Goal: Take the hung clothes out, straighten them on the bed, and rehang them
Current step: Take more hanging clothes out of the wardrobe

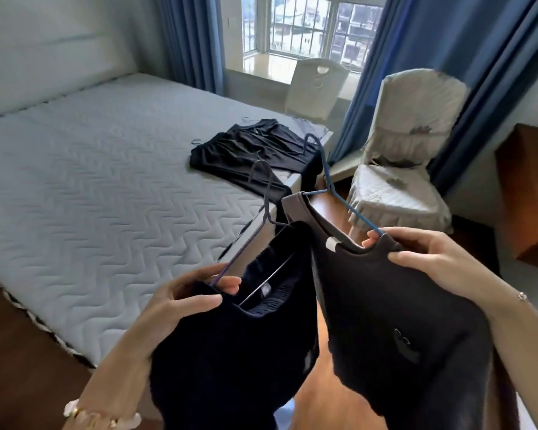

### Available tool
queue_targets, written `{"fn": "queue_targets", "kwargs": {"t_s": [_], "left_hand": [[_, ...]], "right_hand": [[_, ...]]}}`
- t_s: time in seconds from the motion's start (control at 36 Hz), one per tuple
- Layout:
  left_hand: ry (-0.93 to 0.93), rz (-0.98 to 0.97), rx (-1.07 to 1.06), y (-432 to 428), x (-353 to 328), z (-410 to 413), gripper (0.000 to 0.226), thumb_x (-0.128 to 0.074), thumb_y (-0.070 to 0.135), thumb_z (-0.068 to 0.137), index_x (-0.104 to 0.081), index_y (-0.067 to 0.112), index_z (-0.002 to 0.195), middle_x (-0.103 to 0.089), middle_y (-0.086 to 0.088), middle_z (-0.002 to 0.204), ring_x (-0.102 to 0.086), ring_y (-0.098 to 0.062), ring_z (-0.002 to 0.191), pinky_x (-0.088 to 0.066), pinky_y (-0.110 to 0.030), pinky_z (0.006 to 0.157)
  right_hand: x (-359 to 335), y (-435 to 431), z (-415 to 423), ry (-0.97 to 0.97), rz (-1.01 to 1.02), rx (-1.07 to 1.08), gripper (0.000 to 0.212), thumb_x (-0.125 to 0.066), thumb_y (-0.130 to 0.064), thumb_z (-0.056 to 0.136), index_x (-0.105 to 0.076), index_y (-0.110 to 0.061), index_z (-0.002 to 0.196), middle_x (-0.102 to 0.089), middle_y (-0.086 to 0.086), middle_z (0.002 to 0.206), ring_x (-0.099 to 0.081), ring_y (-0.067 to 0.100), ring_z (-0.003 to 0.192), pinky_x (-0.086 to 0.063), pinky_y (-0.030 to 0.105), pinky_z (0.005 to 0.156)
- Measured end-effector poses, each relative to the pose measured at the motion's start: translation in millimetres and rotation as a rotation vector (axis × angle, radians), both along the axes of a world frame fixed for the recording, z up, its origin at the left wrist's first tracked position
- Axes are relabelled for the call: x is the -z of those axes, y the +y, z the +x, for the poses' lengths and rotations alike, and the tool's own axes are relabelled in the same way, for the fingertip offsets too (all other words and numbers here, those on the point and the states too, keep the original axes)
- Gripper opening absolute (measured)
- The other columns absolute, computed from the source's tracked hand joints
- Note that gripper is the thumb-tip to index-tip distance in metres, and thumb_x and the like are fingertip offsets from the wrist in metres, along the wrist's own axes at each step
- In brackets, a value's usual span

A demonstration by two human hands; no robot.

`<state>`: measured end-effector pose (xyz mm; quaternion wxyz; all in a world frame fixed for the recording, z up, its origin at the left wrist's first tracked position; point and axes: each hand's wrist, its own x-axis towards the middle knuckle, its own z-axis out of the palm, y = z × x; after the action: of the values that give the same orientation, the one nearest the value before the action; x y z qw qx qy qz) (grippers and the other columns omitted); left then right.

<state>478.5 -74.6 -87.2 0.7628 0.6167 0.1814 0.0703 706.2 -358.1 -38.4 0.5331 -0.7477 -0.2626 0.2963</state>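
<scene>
Sweater in left hand, tee in right hand.

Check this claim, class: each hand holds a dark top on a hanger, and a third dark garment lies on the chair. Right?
Wrong in one detail. The head view shows the third garment lying on the bed, not on the chair. The left hand and right hand do hold the left top and right top, as stated.
</scene>
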Motion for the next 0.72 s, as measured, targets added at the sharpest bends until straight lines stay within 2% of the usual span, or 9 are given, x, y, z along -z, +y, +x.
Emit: {"fn": "queue_targets", "kwargs": {"t_s": [0.08,0.14,0.22,0.25,0.33,0.39,0.58,0.64,0.72], "left_hand": [[0.018,0.018,-0.024,24.5,12.3,21.9,0.078,-0.091,0.045,0.033,-0.072,0.017,0.103,-0.073,-0.017,0.1,-0.069,-0.022,0.097,-0.054,-0.017,0.076],[0.034,0.02,-0.056,42.9,21.5,35.8,0.078,-0.091,0.047,0.03,-0.073,0.02,0.101,-0.073,-0.017,0.096,-0.07,-0.019,0.094,-0.053,-0.015,0.074],[0.075,-0.068,-0.126,73.8,31.9,50.2,0.078,-0.093,0.042,0.021,-0.076,0.022,0.094,-0.074,-0.015,0.092,-0.071,-0.017,0.085,-0.055,-0.016,0.07],[0.09,-0.091,-0.148,84.2,34.9,53.1,0.078,-0.093,0.04,0.019,-0.076,0.021,0.093,-0.074,-0.014,0.09,-0.071,-0.017,0.083,-0.055,-0.016,0.069],[0.131,-0.147,-0.215,117.5,44.3,58.9,0.077,-0.094,0.034,0.015,-0.077,0.018,0.089,-0.074,-0.013,0.087,-0.071,-0.016,0.08,-0.055,-0.017,0.066],[0.154,-0.163,-0.251,141.1,50.4,61.0,0.077,-0.094,0.032,0.014,-0.078,0.017,0.088,-0.074,-0.015,0.088,-0.071,-0.017,0.079,-0.055,-0.018,0.066],[0.217,-0.08,-0.366,224.1,57.6,67.3,0.074,-0.094,0.038,0.026,-0.075,0.021,0.096,-0.074,-0.009,0.096,-0.069,-0.014,0.089,-0.054,-0.016,0.074],[0.23,-0.045,-0.424,248.3,58.1,70.2,0.072,-0.093,0.039,0.029,-0.075,0.021,0.095,-0.074,-0.005,0.092,-0.069,-0.01,0.087,-0.053,-0.013,0.072],[0.305,0.071,-0.495,284.7,59.1,77.9,0.034,-0.083,0.012,0.062,-0.074,0.028,0.09,-0.075,0.002,0.087,-0.068,-0.003,0.084,-0.05,-0.009,0.073]], "right_hand": [[11.5,31.2,43.4,0.035,-0.053,-0.054,0.034,-0.055,0.011,0.088,-0.07,-0.009,0.111,-0.073,0.009,0.113,-0.069,0.011,0.096,-0.055,0.014,0.081],[17.0,57.5,72.0,0.09,-0.062,-0.093,0.029,-0.07,-0.006,0.08,-0.074,-0.012,0.107,-0.073,0.011,0.113,-0.07,0.014,0.097,-0.056,0.019,0.084],[21.6,99.6,113.1,0.153,-0.1,-0.195,0.063,-0.089,-0.046,0.05,-0.076,-0.019,0.106,-0.073,0.011,0.112,-0.069,0.021,0.1,-0.056,0.027,0.087],[21.4,114.5,125.7,0.176,-0.103,-0.214,0.063,-0.089,-0.043,0.05,-0.075,-0.018,0.106,-0.072,0.015,0.112,-0.069,0.024,0.099,-0.057,0.028,0.085],[18.0,160.4,161.1,0.204,-0.129,-0.289,0.032,-0.07,-0.007,0.075,-0.073,-0.006,0.107,-0.071,0.021,0.109,-0.07,0.026,0.093,-0.059,0.024,0.075],[18.5,190.7,184.0,0.171,-0.172,-0.339,0.032,-0.055,0.01,0.085,-0.069,-0.003,0.111,-0.074,0.016,0.108,-0.072,0.019,0.092,-0.058,0.02,0.072],[19.2,319.2,253.2,0.029,-0.252,-0.501,0.036,-0.065,0.008,0.077,-0.074,-0.015,0.104,-0.076,0.003,0.106,-0.07,0.009,0.097,-0.055,0.013,0.08],[18.1,363.7,270.9,0.001,-0.261,-0.565,0.036,-0.059,0.014,0.083,-0.072,-0.014,0.101,-0.077,-0.003,0.099,-0.07,0.004,0.092,-0.054,0.01,0.078],[19.7,435.6,294.4,-0.033,-0.282,-0.647,0.034,-0.055,0.014,0.088,-0.071,-0.013,0.101,-0.077,-0.007,0.099,-0.07,0.0,0.084,-0.054,0.008,0.073]]}}
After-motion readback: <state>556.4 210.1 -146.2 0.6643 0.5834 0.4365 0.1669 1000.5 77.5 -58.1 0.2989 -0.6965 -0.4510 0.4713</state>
